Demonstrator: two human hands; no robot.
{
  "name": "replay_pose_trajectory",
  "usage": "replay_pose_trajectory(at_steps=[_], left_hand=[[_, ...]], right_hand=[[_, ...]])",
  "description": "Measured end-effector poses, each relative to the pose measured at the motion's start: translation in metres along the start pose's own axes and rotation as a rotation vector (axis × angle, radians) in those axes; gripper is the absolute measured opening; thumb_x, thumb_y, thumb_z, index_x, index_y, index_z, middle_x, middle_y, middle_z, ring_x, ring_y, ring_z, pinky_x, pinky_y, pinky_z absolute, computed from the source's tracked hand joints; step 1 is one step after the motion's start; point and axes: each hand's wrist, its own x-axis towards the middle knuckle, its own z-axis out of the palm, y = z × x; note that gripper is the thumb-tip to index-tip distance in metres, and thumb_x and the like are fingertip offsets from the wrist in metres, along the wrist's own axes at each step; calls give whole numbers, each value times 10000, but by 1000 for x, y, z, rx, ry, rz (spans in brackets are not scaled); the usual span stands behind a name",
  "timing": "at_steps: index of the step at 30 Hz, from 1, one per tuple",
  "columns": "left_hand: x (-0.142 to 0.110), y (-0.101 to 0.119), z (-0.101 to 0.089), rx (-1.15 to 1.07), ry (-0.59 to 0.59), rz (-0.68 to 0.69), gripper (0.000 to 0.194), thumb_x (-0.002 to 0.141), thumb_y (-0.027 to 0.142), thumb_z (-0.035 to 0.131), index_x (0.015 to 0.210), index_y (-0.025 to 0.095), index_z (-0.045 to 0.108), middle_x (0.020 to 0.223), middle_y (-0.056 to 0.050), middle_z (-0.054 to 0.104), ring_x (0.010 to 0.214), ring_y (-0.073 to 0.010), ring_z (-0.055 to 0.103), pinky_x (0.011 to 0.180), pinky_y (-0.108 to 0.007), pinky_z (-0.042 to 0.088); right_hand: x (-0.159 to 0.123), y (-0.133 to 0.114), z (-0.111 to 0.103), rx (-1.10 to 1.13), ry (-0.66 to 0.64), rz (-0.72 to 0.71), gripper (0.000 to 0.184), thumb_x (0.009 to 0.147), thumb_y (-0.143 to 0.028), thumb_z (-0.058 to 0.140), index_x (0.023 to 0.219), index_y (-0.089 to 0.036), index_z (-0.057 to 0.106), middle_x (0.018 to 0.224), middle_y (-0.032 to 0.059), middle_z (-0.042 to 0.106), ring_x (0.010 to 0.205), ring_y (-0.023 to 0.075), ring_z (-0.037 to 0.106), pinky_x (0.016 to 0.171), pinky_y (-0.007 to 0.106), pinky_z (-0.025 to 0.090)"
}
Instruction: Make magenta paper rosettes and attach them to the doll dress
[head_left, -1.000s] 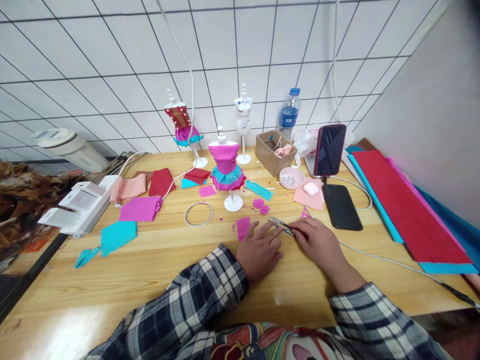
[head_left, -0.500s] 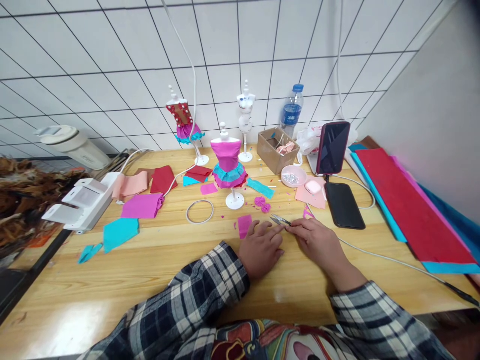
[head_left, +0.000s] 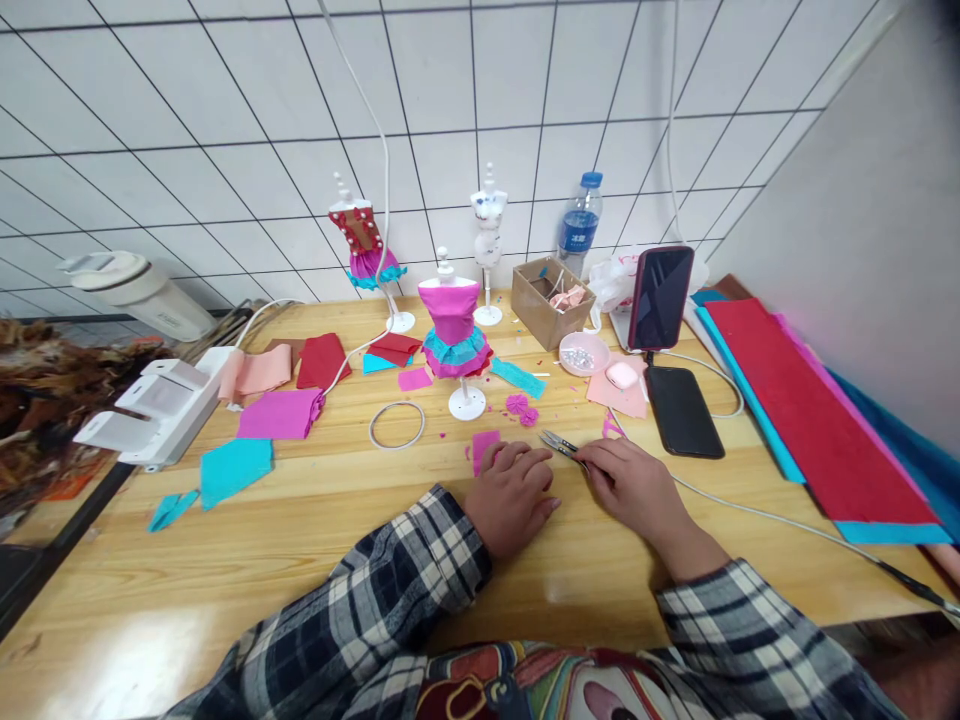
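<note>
My right hand (head_left: 634, 492) rests on the table with thumb and fingers closed around the handle end of small metal thread snips (head_left: 559, 443). The snips' blades point left and away from me; part of the handle is hidden under my fingers. My left hand (head_left: 514, 497) lies palm down to their left, fingers loosely stretched, holding nothing visible. Its fingertips are over the near edge of a magenta fabric square (head_left: 486, 446). Just beyond the snips lie gathered magenta fabric rosettes (head_left: 523, 408). Behind them stands a small mannequin (head_left: 453, 320) in a magenta top and ruffled skirt.
Fabric pieces, including a turquoise one (head_left: 236, 472), lie left near a metal ring (head_left: 397, 426). Two other mannequins, a cardboard box (head_left: 551, 310), a bottle (head_left: 580, 228) and a pink bead dish (head_left: 584, 354) stand behind. A phone (head_left: 684, 412), cable and long fabric strips (head_left: 817, 410) are right.
My left hand has drawn back left, away from the snips, onto the magenta square's edge. The right hand stays at the snips. The view has shifted slightly.
</note>
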Motion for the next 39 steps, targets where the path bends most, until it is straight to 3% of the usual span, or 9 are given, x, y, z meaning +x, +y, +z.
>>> replay_pose_trajectory(at_steps=[4,8,12,15,19,27,32,35,39], left_hand=[[-9,-3,-10,6,32,-14,146,844,351,590,881,212,568,1271,-41,620,1153,-282,475,1011,-503,297],[-28,-22,-29,10,36,-29,111,870,333,547,893,227,565,1176,-39,661,1087,-263,520,955,-468,341],[-46,-52,-45,-5,78,-110,121,876,304,531,948,211,561,1058,-60,677,995,-235,558,894,-421,402],[-51,-63,-48,-32,102,-150,136,883,316,528,933,195,566,986,-67,674,950,-225,564,873,-405,426],[-49,-58,-43,-67,46,-141,165,882,337,527,930,192,589,979,-71,671,956,-238,550,876,-418,432],[-48,-53,-40,-79,-2,-142,181,886,335,519,950,189,605,996,-76,674,970,-246,537,896,-429,425],[-48,-54,-41,-81,2,-153,195,889,344,517,957,186,609,1012,-87,667,976,-250,533,890,-425,426],[-47,-53,-41,-91,1,-147,187,896,338,508,959,193,607,1004,-80,668,968,-245,535,889,-421,424],[-47,-54,-40,-96,-3,-143,184,898,335,507,970,196,603,1012,-76,666,971,-241,536,894,-419,419]], right_hand=[[0,0,-2,69,44,8,323,882,-218,518,1193,-223,606,1090,47,691,991,203,612,919,353,471],[2,-2,-8,100,80,-29,380,884,-241,534,1260,-217,580,1157,72,661,1026,221,594,944,389,466],[1,-5,-9,193,153,16,261,889,-271,555,1114,-223,679,1053,68,696,962,211,618,900,378,484],[2,-4,-2,322,208,211,197,882,-316,578,981,-235,727,940,46,732,818,184,656,788,334,521],[10,0,6,409,131,426,286,842,-371,604,1077,-247,711,883,32,741,700,172,660,657,303,524],[15,1,3,234,107,304,282,818,-342,621,1067,-255,722,813,34,724,811,217,621,769,370,494],[12,3,3,400,191,370,236,846,-390,596,962,-263,758,928,60,691,890,213,617,808,371,488],[13,6,7,491,154,426,217,814,-402,632,897,-258,772,899,65,681,866,216,616,802,378,493],[13,9,7,640,139,464,271,823,-421,628,980,-243,758,978,77,703,902,216,637,838,378,499]])
